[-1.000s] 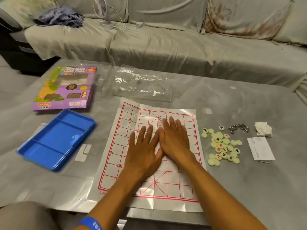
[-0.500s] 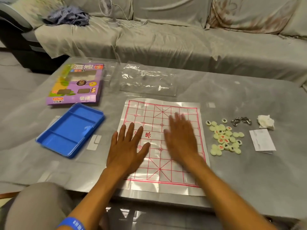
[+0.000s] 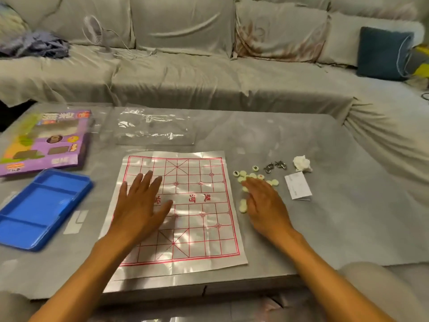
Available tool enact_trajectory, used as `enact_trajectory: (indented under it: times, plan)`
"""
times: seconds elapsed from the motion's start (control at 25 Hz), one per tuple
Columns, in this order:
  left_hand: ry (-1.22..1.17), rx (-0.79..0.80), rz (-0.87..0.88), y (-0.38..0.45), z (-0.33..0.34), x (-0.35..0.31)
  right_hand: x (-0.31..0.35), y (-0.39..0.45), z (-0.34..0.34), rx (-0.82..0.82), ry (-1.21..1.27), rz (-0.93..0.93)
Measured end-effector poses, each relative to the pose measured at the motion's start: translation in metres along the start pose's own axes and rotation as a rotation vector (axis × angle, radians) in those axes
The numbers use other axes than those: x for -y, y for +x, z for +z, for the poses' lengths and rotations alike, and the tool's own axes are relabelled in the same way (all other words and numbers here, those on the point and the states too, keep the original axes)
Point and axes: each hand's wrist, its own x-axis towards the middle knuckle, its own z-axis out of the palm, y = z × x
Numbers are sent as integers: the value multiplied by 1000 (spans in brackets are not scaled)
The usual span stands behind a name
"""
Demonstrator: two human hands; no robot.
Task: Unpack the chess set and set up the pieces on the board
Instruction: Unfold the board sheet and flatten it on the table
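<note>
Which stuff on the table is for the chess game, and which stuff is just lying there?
For the game:
- paper board
- round pieces
- left hand, flat on the board
- right hand, over the pieces
- purple box, blue tray, clear bag: the packaging

Just lying there:
- crumpled tissue
- metal rings
- folded slip
- fan

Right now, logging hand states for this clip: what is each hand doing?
Left hand: open, fingers flat on the paper board.
Right hand: over the pile of pieces; grip cannot be told.
</note>
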Motion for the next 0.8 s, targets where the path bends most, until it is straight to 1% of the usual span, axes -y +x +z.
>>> enact_trajectory:
  times: [0.04,0.12,0.2,0.28,0.4,0.48,0.52,0.56,0.6,0.64,0.68,0.72,0.76,0.8]
  plan:
    - [-47,0,41,7,0,-24,-23,7,-11,-31,-44,110]
    - [-119,45,122,19,14,-76,-70,15,-25,6,-81,305]
    - [-137,102,220,30,36,-119,-105,16,-29,104,-47,381]
    - [-169,113,305,38,55,-148,-128,20,-30,130,-47,342]
    - [-231,83,364,42,72,-175,-155,29,-37,113,-162,310]
    - [-260,70,341,46,77,-179,-165,35,-42,20,-224,324]
    - [-268,73,326,47,80,-177,-163,39,-41,-40,-205,277]
    - [-280,76,321,49,82,-175,-154,46,-40,-52,-170,181]
    - [-293,84,325,51,85,-171,-144,55,-38,-2,-153,40]
    - [-298,98,330,52,88,-168,-131,64,-33,96,-167,-79]
    - [-295,113,341,51,90,-165,-122,72,-26,185,-201,-154]
    - [-290,125,351,51,93,-163,-117,77,-21,223,-224,-166]
    - [-288,133,366,50,94,-162,-122,82,-16,225,-240,-132]
    - [-294,137,380,50,96,-160,-130,85,-14,187,-252,-75]
